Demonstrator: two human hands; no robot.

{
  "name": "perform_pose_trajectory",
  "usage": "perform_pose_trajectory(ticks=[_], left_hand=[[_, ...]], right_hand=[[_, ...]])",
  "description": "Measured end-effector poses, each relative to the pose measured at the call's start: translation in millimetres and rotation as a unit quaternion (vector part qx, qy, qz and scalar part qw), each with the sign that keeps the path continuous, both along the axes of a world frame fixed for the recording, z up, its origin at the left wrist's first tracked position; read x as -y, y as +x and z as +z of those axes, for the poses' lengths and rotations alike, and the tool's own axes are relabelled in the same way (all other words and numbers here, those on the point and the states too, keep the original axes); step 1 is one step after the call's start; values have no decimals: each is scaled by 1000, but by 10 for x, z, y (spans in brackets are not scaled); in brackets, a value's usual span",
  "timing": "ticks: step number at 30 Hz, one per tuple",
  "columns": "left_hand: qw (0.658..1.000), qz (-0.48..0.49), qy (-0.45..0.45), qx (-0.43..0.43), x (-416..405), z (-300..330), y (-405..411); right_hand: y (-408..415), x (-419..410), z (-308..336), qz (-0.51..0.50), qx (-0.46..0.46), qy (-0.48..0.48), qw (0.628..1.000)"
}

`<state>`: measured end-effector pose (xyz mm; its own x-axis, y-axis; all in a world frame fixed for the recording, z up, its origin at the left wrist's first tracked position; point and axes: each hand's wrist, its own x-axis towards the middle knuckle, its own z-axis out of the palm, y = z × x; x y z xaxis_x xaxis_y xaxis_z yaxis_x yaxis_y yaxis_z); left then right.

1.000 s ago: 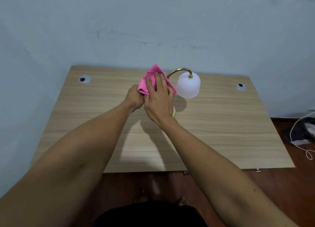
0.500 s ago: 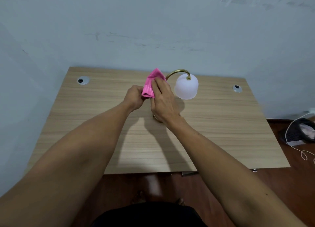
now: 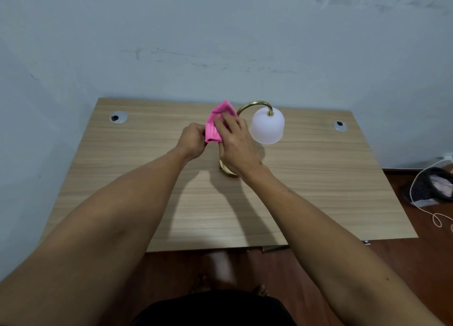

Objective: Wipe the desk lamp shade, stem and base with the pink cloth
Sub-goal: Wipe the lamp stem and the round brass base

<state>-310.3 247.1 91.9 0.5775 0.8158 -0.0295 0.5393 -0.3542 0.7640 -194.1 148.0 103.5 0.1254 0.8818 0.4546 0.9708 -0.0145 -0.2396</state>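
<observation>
Since the earlier frames, the cloth (image 3: 219, 123) is being gathered from a wide spread under the right hand (image 3: 236, 144) into a narrower upright fold, and more of the gold base (image 3: 226, 169) is being uncovered below the right wrist. Both hands are being held at the middle of the frame, just left of the shade (image 3: 267, 126). The cloth is being pinched at its left edge by the closed fingers of the left hand (image 3: 192, 140), while the right hand's fingers (image 3: 221, 123) are being curled over its front, so that it is being gripped from both sides. The upright part of the stem is being hidden behind the cloth and the right hand, so whether the cloth is being wrapped around it or only held beside it cannot be told. Only the curved gold top of the stem (image 3: 255, 104) is being shown, arching from the cloth's upper tip to the cap of the shade at upper centre. The shade is being left untouched at this moment, apart from the hands. The lamp is being kept upright on the desk (image 3: 318, 191), near its far edge. As a judgement, the stem is being worked on or the cloth readied for it; how much of the shade and base is done is not being shown, so the task is being taken as unfinished.
</observation>
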Motion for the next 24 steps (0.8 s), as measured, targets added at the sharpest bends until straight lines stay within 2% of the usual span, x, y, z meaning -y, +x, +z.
perform_pose_trajectory(ticks=[3, 6, 10, 13, 15, 18, 20, 22, 24], left_hand=[[1000, 15, -13, 17, 18, 54, 12], [1000, -1, 12, -4, 25, 49, -10], [1000, 10, -1, 20, 39, 46, 0], [999, -13, 33, -2, -6, -30, -23], [1000, -15, 6, 20, -43, -73, -6], [996, -9, -69, 54, -59, -87, 40], [995, -4, -84, 57, -79, -106, 53], [995, -1, -86, 59, -91, -114, 47], [995, -5, -80, 50, -86, -104, 62]], right_hand=[[-106, -19, 59, -29, -27, -15, 999], [-93, -34, 58, 31, 14, -16, 999], [-140, 4, 32, -28, -105, 17, 994], [-127, 36, 52, 40, -91, 16, 995], [-40, 99, 75, 64, -113, 36, 991], [17, 286, 75, -21, -261, 88, 961], [9, 391, 61, -96, -319, 143, 932], [-29, 417, 82, -109, -315, 188, 924], [-86, 352, 126, -63, -286, 179, 939]])
